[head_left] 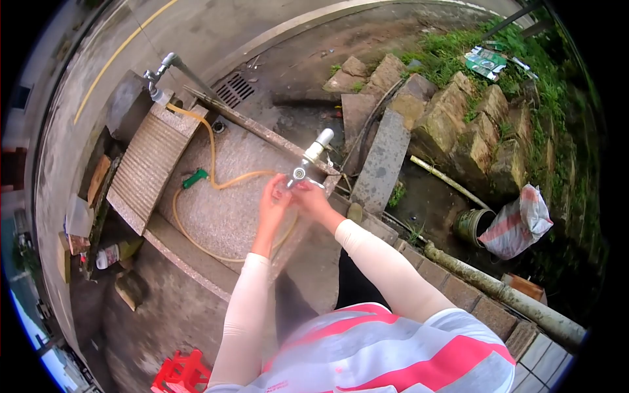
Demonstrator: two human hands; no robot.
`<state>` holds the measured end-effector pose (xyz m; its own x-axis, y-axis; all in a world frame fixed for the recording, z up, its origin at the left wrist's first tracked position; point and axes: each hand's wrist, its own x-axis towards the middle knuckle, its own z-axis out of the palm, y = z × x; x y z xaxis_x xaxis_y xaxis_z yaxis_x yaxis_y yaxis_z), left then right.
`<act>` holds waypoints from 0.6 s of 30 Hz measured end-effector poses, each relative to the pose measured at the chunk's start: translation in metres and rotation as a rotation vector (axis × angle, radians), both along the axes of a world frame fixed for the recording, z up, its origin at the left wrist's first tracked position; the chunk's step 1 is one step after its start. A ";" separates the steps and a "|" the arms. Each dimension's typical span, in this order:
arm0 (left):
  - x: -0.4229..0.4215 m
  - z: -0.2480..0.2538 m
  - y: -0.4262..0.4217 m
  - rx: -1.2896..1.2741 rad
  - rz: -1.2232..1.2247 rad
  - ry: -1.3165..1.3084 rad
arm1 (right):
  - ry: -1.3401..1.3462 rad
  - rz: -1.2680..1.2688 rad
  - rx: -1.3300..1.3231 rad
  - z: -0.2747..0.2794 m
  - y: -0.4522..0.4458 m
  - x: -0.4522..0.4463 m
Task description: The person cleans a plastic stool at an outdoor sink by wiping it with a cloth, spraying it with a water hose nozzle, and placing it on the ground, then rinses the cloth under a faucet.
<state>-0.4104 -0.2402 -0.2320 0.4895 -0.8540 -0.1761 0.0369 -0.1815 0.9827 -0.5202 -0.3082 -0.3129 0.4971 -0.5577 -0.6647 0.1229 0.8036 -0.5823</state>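
Note:
A metal tap (299, 173) with a round handle tops a pale pipe at the near right corner of a stone sink (246, 147). My left hand (275, 194) is at the tap's spout, fingers bent and pressed together. Close beside it, touching or nearly touching, my right hand (309, 196) has its fingers curled under the tap. What lies between my fingertips is too small to make out. An orange hose (213, 154) runs from a second tap (157, 78) and passes behind my hands. On the sink floor lies a green hose nozzle (195, 178).
A ribbed washboard slab (154, 154) forms the sink's left side. Stone blocks (452, 118) and a mossy pipe (504, 291) line the right. Further right are a bucket (470, 226) and a striped sack (521, 223). A red plastic stool (181, 372) stands lower left.

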 end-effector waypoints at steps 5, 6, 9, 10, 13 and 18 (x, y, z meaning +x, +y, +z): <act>0.002 -0.012 0.026 0.200 0.225 1.343 | 0.468 0.459 -0.774 0.030 0.048 0.017; 0.006 -0.046 0.033 0.018 0.078 1.436 | 0.556 0.469 -0.816 0.053 0.063 0.021; 0.005 -0.041 0.031 -0.031 0.063 1.420 | 0.822 0.493 -0.965 0.126 0.079 0.026; 0.005 -0.038 0.032 -0.032 0.071 1.405 | 0.791 0.431 -0.973 0.123 0.081 0.028; 0.004 -0.031 0.032 -0.069 0.091 1.358 | 0.652 0.284 -0.968 0.118 0.085 0.034; -0.011 -0.020 0.005 -0.231 0.127 1.246 | 0.629 0.112 -0.908 0.116 0.061 0.039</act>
